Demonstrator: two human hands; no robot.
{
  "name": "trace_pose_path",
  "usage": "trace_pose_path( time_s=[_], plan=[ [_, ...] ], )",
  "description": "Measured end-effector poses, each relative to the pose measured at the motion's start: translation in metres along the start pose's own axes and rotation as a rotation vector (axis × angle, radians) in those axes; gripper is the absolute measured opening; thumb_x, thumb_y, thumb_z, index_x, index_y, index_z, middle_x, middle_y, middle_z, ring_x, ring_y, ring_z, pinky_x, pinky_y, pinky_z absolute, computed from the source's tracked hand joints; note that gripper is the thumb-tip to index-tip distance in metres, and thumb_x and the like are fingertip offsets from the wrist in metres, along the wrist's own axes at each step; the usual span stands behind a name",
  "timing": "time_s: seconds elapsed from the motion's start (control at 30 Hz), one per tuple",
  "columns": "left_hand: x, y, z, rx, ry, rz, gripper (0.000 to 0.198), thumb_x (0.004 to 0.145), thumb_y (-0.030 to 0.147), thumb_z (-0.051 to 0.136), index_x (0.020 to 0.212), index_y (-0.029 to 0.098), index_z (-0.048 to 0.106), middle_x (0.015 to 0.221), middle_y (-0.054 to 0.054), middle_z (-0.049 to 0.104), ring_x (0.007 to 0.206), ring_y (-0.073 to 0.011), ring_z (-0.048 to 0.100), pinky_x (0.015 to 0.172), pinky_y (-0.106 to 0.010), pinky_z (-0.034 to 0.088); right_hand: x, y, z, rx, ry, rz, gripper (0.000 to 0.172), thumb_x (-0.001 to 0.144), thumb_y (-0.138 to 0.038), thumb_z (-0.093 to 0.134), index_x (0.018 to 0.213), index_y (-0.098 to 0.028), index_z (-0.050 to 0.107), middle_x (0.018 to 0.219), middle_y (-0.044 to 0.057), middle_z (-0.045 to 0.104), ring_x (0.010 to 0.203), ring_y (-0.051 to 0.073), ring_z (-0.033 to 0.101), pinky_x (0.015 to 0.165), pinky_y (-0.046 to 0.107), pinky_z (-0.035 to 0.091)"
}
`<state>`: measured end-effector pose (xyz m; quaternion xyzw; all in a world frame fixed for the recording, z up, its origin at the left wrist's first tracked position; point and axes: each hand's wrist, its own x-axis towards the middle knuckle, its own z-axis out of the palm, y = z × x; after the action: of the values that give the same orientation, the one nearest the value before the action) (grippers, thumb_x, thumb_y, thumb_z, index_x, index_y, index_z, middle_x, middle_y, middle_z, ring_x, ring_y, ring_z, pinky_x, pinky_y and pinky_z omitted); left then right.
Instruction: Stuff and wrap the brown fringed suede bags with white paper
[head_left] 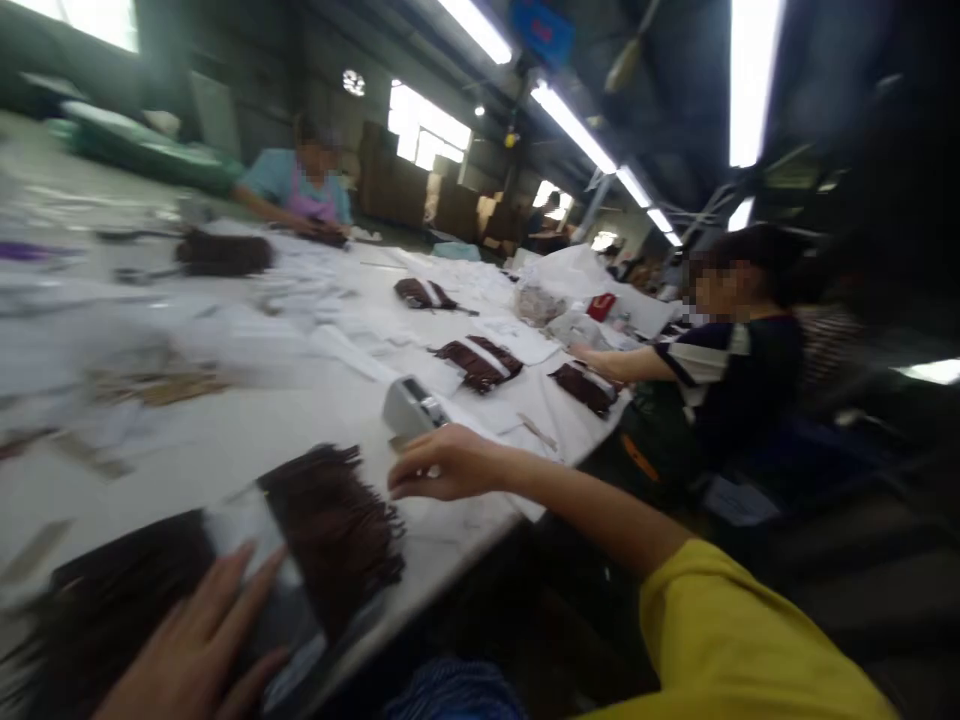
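Observation:
My left hand [199, 640] lies flat, fingers stretched out, on a shiny clear wrap over a bundle of dark brown fringe [330, 530] at the near edge of the white table [225, 440]. My right hand [446, 462], in a yellow sleeve, hovers over the table with fingers curled downward, just below a small grey device [411, 408]. Whether those fingers hold anything is not visible. The picture is smeared by motion.
More dark fringe bundles [476, 362] and white papers lie along the table. A person in a dark shirt [731, 380] sits at the right edge, reaching onto it. Another person in a teal top [300, 190] works at the far end.

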<state>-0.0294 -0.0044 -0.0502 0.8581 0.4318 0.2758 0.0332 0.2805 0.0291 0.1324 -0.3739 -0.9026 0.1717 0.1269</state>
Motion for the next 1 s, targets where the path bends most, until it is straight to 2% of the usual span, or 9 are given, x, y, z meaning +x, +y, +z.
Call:
trace_pose_path(
  time_s=[0.1, 0.17, 0.23, 0.37, 0.57, 0.7, 0.83, 0.9, 1.0],
  plan=[
    [-0.003, 0.020, -0.024, 0.093, -0.131, -0.051, 0.074, 0.087, 0.037, 0.061, 0.153, 0.028, 0.030, 0.158, -0.012, 0.033, 0.139, -0.0337, 0.042, 0.109, -0.051, 0.043, 0.055, -0.002, 0.000, 0.042, -0.127, -0.152, 0.017, 0.090, -0.035, 0.064, 0.096, -0.023, 0.075, 0.090, 0.002, 0.074, 0.078, 0.013, 0.067, 0.073, 0.021, 0.047],
    [0.004, 0.028, -0.034, 0.123, -0.242, -0.092, 0.071, 0.085, 0.030, 0.064, 0.151, 0.024, 0.036, 0.158, -0.014, 0.032, 0.142, -0.0318, 0.037, 0.111, -0.049, 0.041, 0.094, -0.001, 0.008, 0.040, -0.210, -0.240, 0.016, 0.089, -0.033, 0.064, 0.095, -0.023, 0.075, 0.087, 0.001, 0.074, 0.075, 0.013, 0.066, 0.070, 0.021, 0.045],
    [0.011, 0.033, -0.038, 0.138, -0.281, -0.151, 0.073, 0.083, 0.026, 0.068, 0.149, 0.022, 0.038, 0.158, -0.015, 0.032, 0.143, -0.0315, 0.035, 0.112, -0.049, 0.040, 0.128, -0.001, 0.019, 0.024, -0.293, -0.320, 0.016, 0.089, -0.033, 0.064, 0.094, -0.023, 0.076, 0.083, 0.000, 0.074, 0.071, 0.012, 0.065, 0.067, 0.021, 0.043],
    [0.014, 0.040, -0.039, 0.127, -0.265, -0.174, 0.077, 0.081, 0.025, 0.071, 0.149, 0.023, 0.036, 0.159, -0.017, 0.030, 0.144, -0.0315, 0.032, 0.112, -0.051, 0.040, 0.179, -0.001, 0.039, -0.027, -0.448, -0.380, 0.017, 0.087, -0.037, 0.066, 0.088, -0.023, 0.076, 0.075, -0.003, 0.072, 0.065, 0.010, 0.060, 0.061, 0.020, 0.037],
    [0.011, 0.040, -0.033, 0.116, -0.276, -0.187, 0.084, 0.074, 0.025, 0.079, 0.148, 0.023, 0.038, 0.158, -0.019, 0.030, 0.143, -0.0348, 0.033, 0.110, -0.054, 0.042, 0.230, 0.009, 0.070, -0.206, -0.611, -0.432, 0.022, 0.080, -0.046, 0.073, 0.085, -0.025, 0.076, 0.075, -0.003, 0.074, 0.062, 0.011, 0.058, 0.057, 0.022, 0.031],
    [0.010, 0.039, -0.029, 0.095, -0.272, -0.202, 0.083, 0.076, 0.024, 0.077, 0.149, 0.024, 0.037, 0.159, -0.019, 0.028, 0.143, -0.0350, 0.033, 0.110, -0.055, 0.042, 0.257, 0.025, 0.089, -0.288, -0.591, -0.442, 0.045, 0.066, -0.061, 0.079, 0.094, -0.026, 0.073, 0.075, -0.002, 0.073, 0.067, 0.014, 0.060, 0.060, 0.024, 0.030],
    [0.008, 0.038, -0.026, 0.079, -0.266, -0.204, 0.084, 0.076, 0.024, 0.076, 0.150, 0.024, 0.035, 0.159, -0.019, 0.026, 0.143, -0.0355, 0.033, 0.109, -0.055, 0.043, 0.277, 0.049, 0.094, -0.310, -0.660, -0.329, 0.043, 0.066, -0.060, 0.079, 0.087, -0.023, 0.073, 0.077, 0.000, 0.073, 0.066, 0.014, 0.060, 0.059, 0.024, 0.032],
    [0.006, 0.038, -0.026, 0.082, -0.256, -0.199, 0.085, 0.076, 0.023, 0.076, 0.150, 0.024, 0.034, 0.159, -0.018, 0.026, 0.143, -0.0353, 0.033, 0.108, -0.055, 0.044, 0.278, 0.057, 0.091, -0.352, -0.570, -0.198, 0.034, 0.067, -0.049, 0.083, 0.084, -0.021, 0.073, 0.080, 0.002, 0.074, 0.070, 0.016, 0.062, 0.060, 0.024, 0.034],
    [0.008, 0.038, -0.029, 0.096, -0.251, -0.198, 0.084, 0.077, 0.023, 0.075, 0.150, 0.025, 0.034, 0.159, -0.017, 0.027, 0.144, -0.0338, 0.032, 0.110, -0.053, 0.043, 0.258, 0.056, 0.086, -0.374, -0.313, -0.059, 0.018, 0.080, -0.033, 0.075, 0.094, -0.021, 0.074, 0.092, 0.005, 0.076, 0.082, 0.019, 0.066, 0.066, 0.025, 0.040]
  ],
)
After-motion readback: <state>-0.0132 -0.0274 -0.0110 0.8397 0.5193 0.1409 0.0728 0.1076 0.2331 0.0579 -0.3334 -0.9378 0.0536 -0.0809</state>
